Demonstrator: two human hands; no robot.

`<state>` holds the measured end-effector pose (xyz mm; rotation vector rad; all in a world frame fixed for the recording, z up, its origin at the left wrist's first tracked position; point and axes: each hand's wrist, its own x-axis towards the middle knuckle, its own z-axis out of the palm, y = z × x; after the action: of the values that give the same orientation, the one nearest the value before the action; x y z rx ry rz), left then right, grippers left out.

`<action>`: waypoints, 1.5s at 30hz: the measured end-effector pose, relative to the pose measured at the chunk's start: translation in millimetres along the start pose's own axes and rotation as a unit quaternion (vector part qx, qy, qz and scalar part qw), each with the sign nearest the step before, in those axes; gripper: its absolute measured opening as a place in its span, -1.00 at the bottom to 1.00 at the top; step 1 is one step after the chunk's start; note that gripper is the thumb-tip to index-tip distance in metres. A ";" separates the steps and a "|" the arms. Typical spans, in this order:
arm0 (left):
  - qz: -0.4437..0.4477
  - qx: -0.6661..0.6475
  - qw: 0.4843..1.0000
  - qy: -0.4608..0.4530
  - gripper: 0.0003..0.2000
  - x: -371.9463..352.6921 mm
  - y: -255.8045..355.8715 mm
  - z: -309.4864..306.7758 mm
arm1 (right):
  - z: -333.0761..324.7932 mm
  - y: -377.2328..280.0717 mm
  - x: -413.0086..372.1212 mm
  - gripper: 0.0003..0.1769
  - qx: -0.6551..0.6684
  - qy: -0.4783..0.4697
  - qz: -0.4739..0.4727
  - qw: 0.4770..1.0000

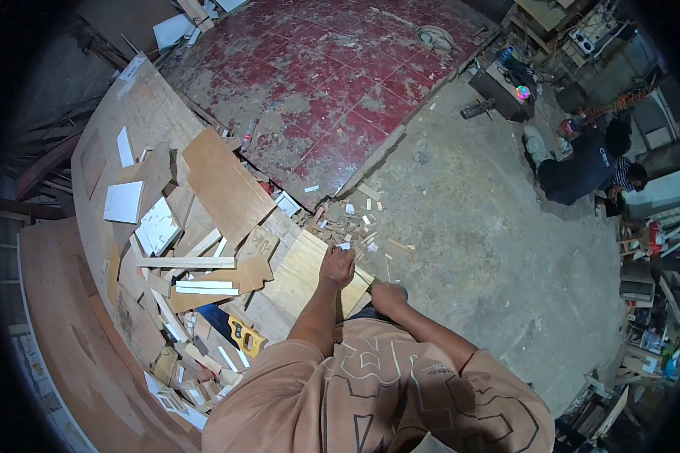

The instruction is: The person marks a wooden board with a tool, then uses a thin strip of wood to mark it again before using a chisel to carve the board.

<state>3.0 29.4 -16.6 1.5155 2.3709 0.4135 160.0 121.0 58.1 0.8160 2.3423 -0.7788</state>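
Nearest is our brown shirt (385,377), its small lettering too blurred to read. Hands apart, our left hand (338,266) makes a fist on the pale board (298,275); our right hand (389,299) is by its corner, grip unclear. Farther off, a dark shirt (578,170) seemingly reads CREW.

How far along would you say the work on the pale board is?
Some cutting looks done, judging by the offcuts on the floor. In hand is the pale board, left hand on it, right hand by its edge. What's left is unclear; the handsaw lies aside and white strips lie loose.
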 end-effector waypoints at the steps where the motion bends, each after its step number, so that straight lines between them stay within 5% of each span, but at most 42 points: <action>1: -0.002 0.001 1.000 0.001 -0.87 -0.6 -1.2 -0.2 | -7.9 -0.8 -10.6 -0.72 -0.001 0.000 -0.002 1.000; 6: 0.015 0.020 0.999 0.029 -0.85 -1.1 1.2 -1.5 | -56.4 14.0 -77.6 -0.69 -0.020 -0.099 -0.017 0.995; 15: -0.005 0.002 1.000 -0.005 -0.84 -0.2 2.6 -0.5 | -93.0 -17.6 -50.8 -0.69 -0.077 -0.124 -0.001 0.989; 26: 0.024 0.014 0.999 0.022 -0.81 -0.9 -2.2 2.2 | -12.0 -3.8 -22.9 -0.67 -0.065 -0.129 -0.041 0.989; 28: 0.023 0.005 0.999 0.026 -0.81 -1.1 0.3 2.8 | -20.7 11.5 -37.4 -0.70 0.009 0.008 -0.013 1.000; 34: 0.016 0.034 0.998 0.051 -0.79 -3.5 5.8 -3.0 | -63.0 8.1 -81.1 -0.76 -0.007 0.014 -0.063 0.998; 41: -0.015 0.083 0.996 -0.011 -0.71 -1.7 6.4 -4.7 | 15.6 -11.7 27.7 -0.76 -0.009 0.030 -0.048 0.998; 45: -0.008 0.050 0.999 -0.005 -0.71 -1.8 2.1 -1.6 | 11.5 5.7 8.1 -0.75 -0.003 -0.023 -0.030 0.999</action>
<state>4.9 28.5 -14.2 1.5360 2.4276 0.2876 161.8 120.1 43.1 0.7205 2.3358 -0.8065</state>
